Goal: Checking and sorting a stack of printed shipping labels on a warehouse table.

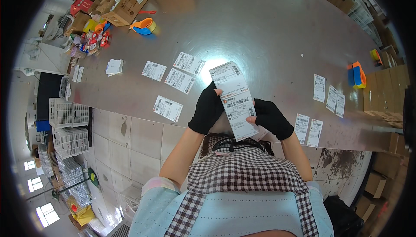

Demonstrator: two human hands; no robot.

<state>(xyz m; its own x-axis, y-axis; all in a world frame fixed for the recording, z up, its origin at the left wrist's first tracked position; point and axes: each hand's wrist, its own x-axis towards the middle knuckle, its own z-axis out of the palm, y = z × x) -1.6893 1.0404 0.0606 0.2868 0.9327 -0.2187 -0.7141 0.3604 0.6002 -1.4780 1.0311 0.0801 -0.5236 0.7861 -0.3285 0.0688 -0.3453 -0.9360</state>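
Note:
Between my hands, above the table's near edge, is a long strip of printed labels (239, 107) with barcodes. My left hand (208, 108), in a black fingerless glove, grips the strip's left side near its middle. On the lower right side, my right hand (273, 118), gloved the same way, pinches it with the thumb on top. Part of another printed sheet (261, 134) shows beneath the strip's lower end. Several single labels (180, 80) lie flat to the left of my left hand, and several more (301, 128) lie to the right of my right hand.
The metal table (247, 19) holds an orange-and-blue tape dispenser (143, 26) at upper left and another (357, 74) at right. An open cardboard box (128, 6) stands at the far left, near a small paper stack (114, 67). White plastic crates (70, 113) stand beyond the left edge.

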